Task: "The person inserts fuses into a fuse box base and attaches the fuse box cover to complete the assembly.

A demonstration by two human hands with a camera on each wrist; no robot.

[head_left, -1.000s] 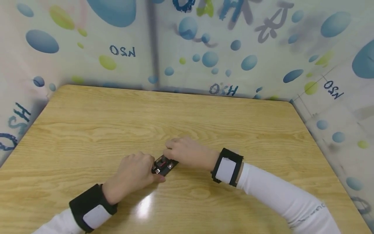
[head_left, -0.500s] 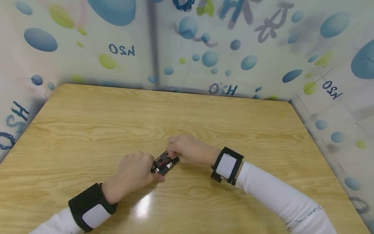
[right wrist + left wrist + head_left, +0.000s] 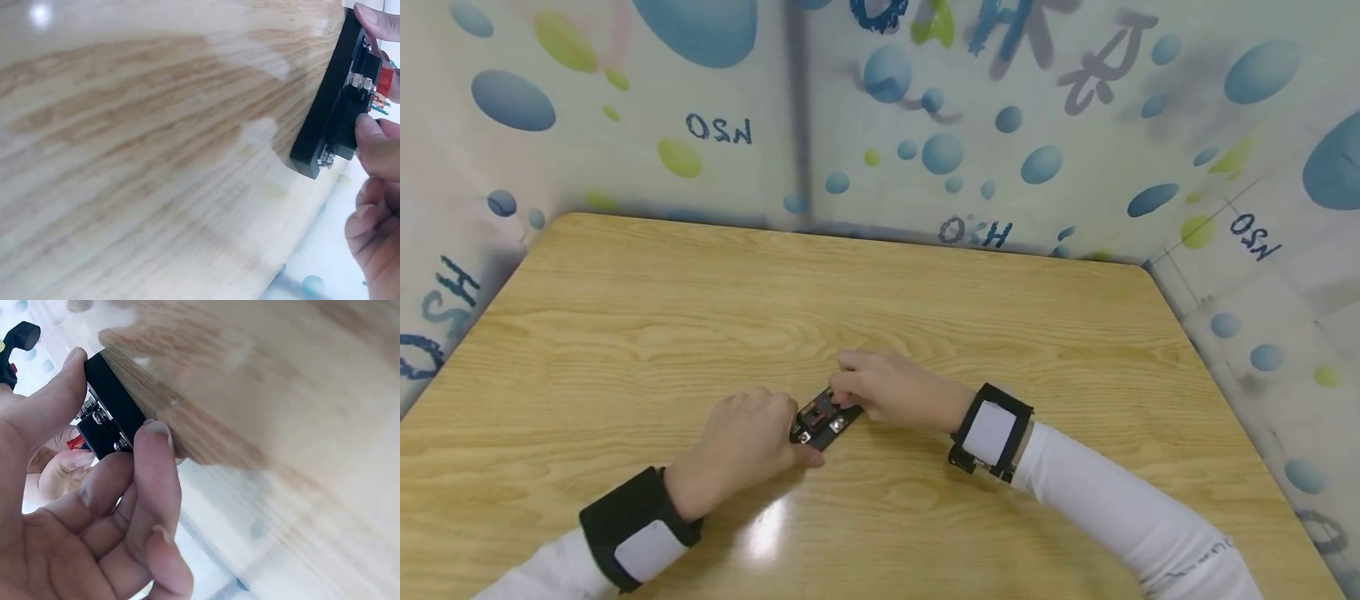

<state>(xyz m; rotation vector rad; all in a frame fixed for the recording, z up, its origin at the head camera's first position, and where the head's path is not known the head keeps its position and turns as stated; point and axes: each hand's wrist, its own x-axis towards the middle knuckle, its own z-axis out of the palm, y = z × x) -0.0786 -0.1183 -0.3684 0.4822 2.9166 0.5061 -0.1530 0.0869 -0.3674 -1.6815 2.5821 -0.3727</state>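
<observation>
A small black electrical module (image 3: pixel 822 419) with a flat rectangular base, metal screw terminals and a red part stands in front of me, slanting up to the right. My left hand (image 3: pixel 741 440) grips its near-left end; in the left wrist view the thumb and fingertips hold the edges of the black base (image 3: pixel 117 390). At the far-right end is my right hand (image 3: pixel 898 388), fingers curled. The right wrist view has that thumb and forefinger pinching the raised black block on the module (image 3: pixel 326 106). What lies under those fingertips is hidden.
The module is at a wood-grain table (image 3: pixel 880 292). Behind and beside it hangs a pale backdrop (image 3: pixel 737 183) printed with blue and green dots and letters. Both wrists wear black straps (image 3: pixel 636 529) with white patches.
My right hand has shifted slightly to the right, its fingers drawn in more, uncovering a bit more of the module. The left hand holds its place.
</observation>
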